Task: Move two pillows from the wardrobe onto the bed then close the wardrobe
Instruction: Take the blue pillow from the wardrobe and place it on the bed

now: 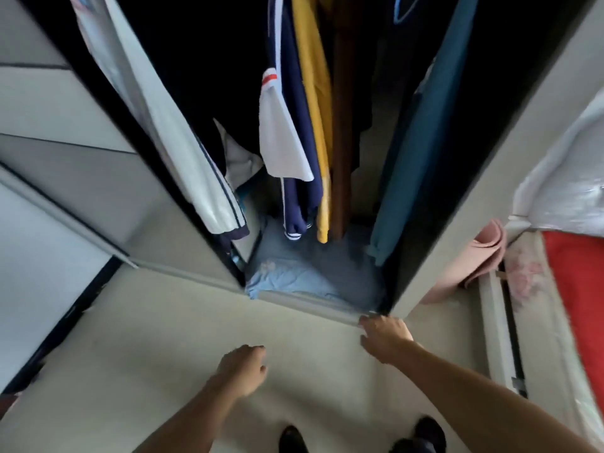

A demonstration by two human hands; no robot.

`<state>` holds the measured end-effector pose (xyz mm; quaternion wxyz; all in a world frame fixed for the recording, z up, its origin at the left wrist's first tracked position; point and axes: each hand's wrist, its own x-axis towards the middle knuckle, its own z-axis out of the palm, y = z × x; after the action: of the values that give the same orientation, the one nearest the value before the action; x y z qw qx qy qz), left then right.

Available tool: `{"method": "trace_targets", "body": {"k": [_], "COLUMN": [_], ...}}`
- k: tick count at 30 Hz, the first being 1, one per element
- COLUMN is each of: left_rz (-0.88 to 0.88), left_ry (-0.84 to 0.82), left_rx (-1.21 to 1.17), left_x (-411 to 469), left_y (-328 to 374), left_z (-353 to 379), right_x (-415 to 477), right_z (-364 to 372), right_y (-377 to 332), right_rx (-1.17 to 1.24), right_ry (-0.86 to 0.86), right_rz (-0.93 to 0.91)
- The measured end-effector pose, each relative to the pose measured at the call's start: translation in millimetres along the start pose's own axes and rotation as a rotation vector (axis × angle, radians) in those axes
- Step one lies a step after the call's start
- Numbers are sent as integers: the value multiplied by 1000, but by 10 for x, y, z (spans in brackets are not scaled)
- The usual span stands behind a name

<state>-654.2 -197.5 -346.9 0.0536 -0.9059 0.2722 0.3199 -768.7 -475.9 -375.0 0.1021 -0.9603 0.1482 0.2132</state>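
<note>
The wardrobe [510,178] stands open in front of me, with hanging clothes inside. A light blue pillow [294,276] lies on its floor, under the clothes and partly hidden by them. My right hand [384,335] reaches toward the bottom front corner of the wardrobe, fingers spread, close to the lower rail and the pillow's right end; it holds nothing. My left hand [243,367] hovers lower over the pale floor, fingers loosely curled and empty, well short of the pillow. The bed [575,282] with a red cover shows at the right edge.
A sliding wardrobe door [91,191] sits to the left of the opening. A rolled pink mat [470,259] leans between the wardrobe and the bed. A white bundle [565,178] lies on the bed. My dark shoes [425,434] stand on the pale floor.
</note>
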Motion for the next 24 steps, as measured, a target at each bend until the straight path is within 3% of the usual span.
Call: {"method": "trace_targets", "body": {"k": [8, 17, 24], "left_rz": [-40, -59, -82], "left_ry": [-58, -182, -138], "left_rx": [-129, -173, -244], "left_x": [491, 1984, 3438], "left_y": [-786, -1121, -1306], "left_z": [126, 953, 1391], "right_x": [718, 1904, 2940], "right_z": [333, 1622, 2370], "right_y": [-719, -693, -357], "right_rx": [59, 134, 143], "right_ry": [-58, -223, -171], "right_rz": [18, 173, 259]}}
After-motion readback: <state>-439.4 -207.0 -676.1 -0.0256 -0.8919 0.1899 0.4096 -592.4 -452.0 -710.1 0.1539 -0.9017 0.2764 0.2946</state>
